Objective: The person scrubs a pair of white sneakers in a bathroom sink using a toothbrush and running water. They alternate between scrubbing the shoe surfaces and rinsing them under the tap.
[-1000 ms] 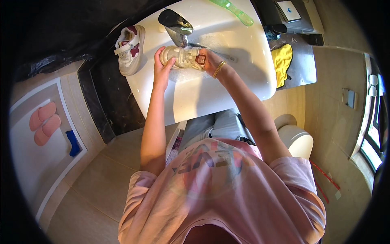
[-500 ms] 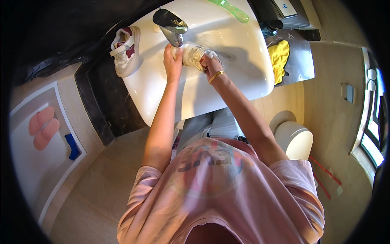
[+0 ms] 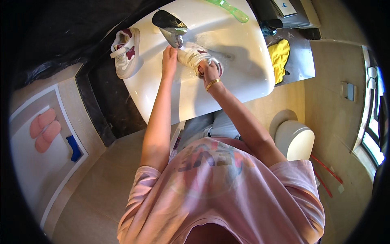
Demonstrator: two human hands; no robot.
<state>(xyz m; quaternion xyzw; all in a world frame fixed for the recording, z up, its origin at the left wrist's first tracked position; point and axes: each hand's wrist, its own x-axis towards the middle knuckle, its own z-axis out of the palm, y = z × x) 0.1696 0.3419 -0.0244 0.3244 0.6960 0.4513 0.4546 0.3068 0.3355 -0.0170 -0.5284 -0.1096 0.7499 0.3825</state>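
Observation:
A wet white sneaker [image 3: 189,57] with a dark red star and straps is held tilted over the white washbasin [image 3: 239,87]. Its toe points left, close below the spout of the chrome tap [image 3: 170,27]. My right hand [image 3: 210,70], with gold bangles at the wrist, grips the sneaker at its opening and heel. At the toe end, my left hand [image 3: 169,62] is closed against the sneaker, its fingertips partly hidden. The matching sneaker [image 3: 126,53] stands on the basin's left rim.
A green brush [image 3: 229,10] lies on the basin's far right rim. On the dark counter to the right are a yellow cloth [image 3: 278,59] and a dark bottle [image 3: 269,27]. A white toilet [image 3: 298,140] stands right; pink slippers [image 3: 45,126] lie at the left.
The sneaker has turned in my hands, and its star and straps now face up. My right hand has shifted slightly left and down; my left hand has rotated at the toe.

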